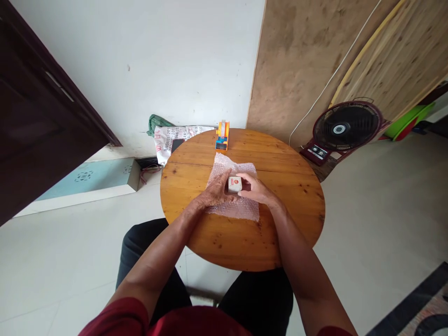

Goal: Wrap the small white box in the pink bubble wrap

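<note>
A small white box with red print point(234, 185) sits over a sheet of bubble wrap point(241, 211) on a round wooden table point(297, 196). From the left, my left hand point(216, 191) curves round the box, thumb near its front edge and fingers toward the back. My right hand point(258, 190) grips the opposite side, its index finger at the back corner and thumb at the front corner. The bubble wrap lies spread out beneath both hands, its far corner slightly raised.
An orange and blue tape dispenser point(222, 136) stands at the table's far edge. Behind the table lies a printed white sack point(163, 144) against the wall. A dark red fan point(345, 128) stands on the right, and a pale blue box-like unit point(94, 179) on the left.
</note>
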The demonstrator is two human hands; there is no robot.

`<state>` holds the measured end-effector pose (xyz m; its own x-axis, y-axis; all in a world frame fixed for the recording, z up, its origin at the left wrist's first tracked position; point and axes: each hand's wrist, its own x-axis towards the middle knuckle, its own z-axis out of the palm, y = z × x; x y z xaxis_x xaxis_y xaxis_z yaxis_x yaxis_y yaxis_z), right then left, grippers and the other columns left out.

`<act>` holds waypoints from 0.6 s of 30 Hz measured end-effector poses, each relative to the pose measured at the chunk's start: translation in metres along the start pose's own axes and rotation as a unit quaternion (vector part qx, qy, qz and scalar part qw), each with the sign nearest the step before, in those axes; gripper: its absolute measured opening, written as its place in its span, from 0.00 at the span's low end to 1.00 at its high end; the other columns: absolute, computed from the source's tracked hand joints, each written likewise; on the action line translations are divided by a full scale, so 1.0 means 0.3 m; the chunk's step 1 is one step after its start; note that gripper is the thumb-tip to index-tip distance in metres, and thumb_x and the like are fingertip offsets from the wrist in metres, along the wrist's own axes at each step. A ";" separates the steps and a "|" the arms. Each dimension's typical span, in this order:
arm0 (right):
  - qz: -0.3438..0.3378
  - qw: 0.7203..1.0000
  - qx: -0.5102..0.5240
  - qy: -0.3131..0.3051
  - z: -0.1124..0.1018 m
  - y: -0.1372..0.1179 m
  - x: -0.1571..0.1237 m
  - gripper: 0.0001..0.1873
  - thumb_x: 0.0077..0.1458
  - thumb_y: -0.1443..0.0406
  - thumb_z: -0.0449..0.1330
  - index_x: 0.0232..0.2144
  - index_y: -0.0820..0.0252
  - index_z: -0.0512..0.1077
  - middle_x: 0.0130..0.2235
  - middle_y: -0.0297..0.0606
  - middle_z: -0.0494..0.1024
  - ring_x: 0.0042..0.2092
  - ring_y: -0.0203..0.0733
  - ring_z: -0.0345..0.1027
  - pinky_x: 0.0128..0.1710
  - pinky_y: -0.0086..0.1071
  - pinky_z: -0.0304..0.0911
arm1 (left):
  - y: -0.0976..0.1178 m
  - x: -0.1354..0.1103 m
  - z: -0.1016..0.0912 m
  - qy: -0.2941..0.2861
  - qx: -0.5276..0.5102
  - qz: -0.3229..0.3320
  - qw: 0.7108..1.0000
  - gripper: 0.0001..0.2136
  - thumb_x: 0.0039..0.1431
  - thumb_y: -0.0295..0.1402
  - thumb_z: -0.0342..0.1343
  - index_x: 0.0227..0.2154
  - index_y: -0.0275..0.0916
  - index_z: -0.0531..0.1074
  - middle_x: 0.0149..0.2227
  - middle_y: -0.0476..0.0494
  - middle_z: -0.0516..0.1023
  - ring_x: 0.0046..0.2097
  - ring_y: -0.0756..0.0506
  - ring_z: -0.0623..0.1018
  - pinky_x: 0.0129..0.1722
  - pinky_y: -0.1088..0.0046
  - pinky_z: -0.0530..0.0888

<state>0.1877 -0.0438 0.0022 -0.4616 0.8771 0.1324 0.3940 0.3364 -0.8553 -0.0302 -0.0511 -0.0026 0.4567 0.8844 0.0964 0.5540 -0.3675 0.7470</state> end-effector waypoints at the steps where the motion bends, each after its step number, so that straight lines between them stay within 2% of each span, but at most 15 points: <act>1: -0.002 1.000 -0.007 0.000 -0.001 -0.003 -0.002 0.34 0.43 0.67 0.66 0.54 0.51 0.69 0.50 0.37 0.77 0.50 0.52 0.72 0.52 0.45 0.66 | -0.001 -0.002 -0.004 0.000 -0.013 0.007 1.000 0.53 0.43 0.42 0.68 0.69 0.31 0.47 0.65 0.26 0.60 0.66 0.26 0.59 0.65 0.47 0.58; 5: -0.009 0.999 -0.034 0.005 -0.008 -0.010 -0.005 0.29 0.44 0.66 0.66 0.51 0.52 0.70 0.48 0.37 0.77 0.49 0.51 0.72 0.51 0.45 0.66 | -0.011 -0.007 -0.024 -0.035 -0.153 0.033 0.987 0.45 0.50 0.32 0.59 0.69 0.34 0.44 0.64 0.31 0.65 0.64 0.34 0.65 0.64 0.52 0.62; 8: -0.008 0.999 -0.036 0.007 -0.010 -0.014 -0.004 0.24 0.45 0.65 0.66 0.47 0.52 0.71 0.45 0.36 0.78 0.46 0.49 0.73 0.49 0.43 0.67 | -0.021 -0.005 -0.033 -0.049 -0.237 0.030 0.970 0.43 0.50 0.27 0.54 0.69 0.34 0.42 0.61 0.33 0.69 0.61 0.38 0.70 0.63 0.54 0.63; 12: 0.007 0.999 -0.033 0.000 -0.011 -0.028 -0.004 0.20 0.45 0.63 0.66 0.44 0.55 0.72 0.42 0.35 0.79 0.43 0.48 0.73 0.46 0.42 0.67 | -0.035 -0.001 -0.028 -0.039 -0.249 0.030 0.967 0.43 0.49 0.25 0.52 0.69 0.35 0.43 0.60 0.34 0.70 0.61 0.39 0.70 0.64 0.53 0.61; 18: -0.013 1.000 -0.014 -0.007 -0.012 -0.032 -0.003 0.19 0.46 0.61 0.67 0.42 0.55 0.72 0.41 0.35 0.79 0.43 0.47 0.73 0.45 0.40 0.67 | -0.042 0.005 -0.019 -0.043 -0.260 0.038 0.964 0.40 0.50 0.25 0.51 0.68 0.35 0.46 0.61 0.35 0.69 0.61 0.40 0.70 0.65 0.55 0.61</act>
<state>0.1873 -0.0465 0.0122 -0.4837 0.8627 0.1473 0.4040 0.3694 -0.8369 -0.0404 -0.0436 -0.0082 0.5505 0.8254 0.1256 0.1035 -0.2168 0.9707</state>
